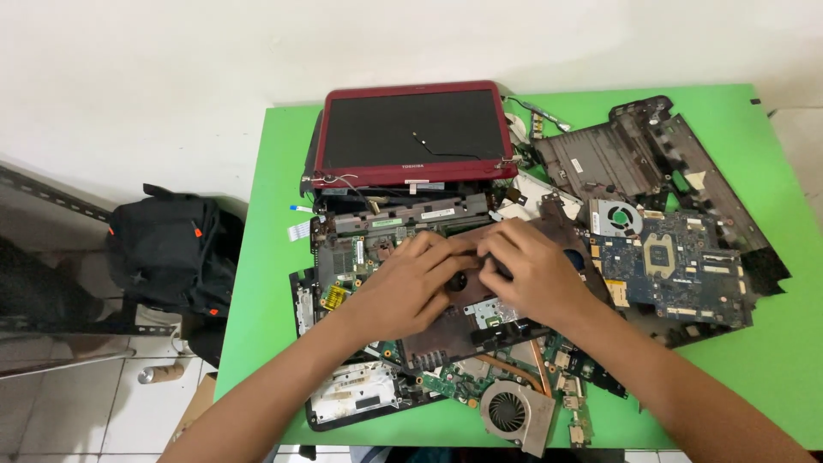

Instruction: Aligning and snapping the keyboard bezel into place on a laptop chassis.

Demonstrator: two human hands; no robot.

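Note:
My left hand (410, 287) and my right hand (527, 273) rest side by side on a dark maroon laptop casing panel (454, 330), fingers curled and pressing at its middle. The panel lies over an opened laptop base (356, 253) with bare green circuit parts. Behind the hands a red-framed laptop screen (410, 133) lies flat with loose wires across it. What the fingertips grip is hidden under the knuckles.
The green table (266, 283) also holds a blue motherboard with fan (673, 261), a black bottom shell (617, 154), a round cooling fan with copper pipe (513, 414) and small boards. A black backpack (171, 253) sits on the floor at the left.

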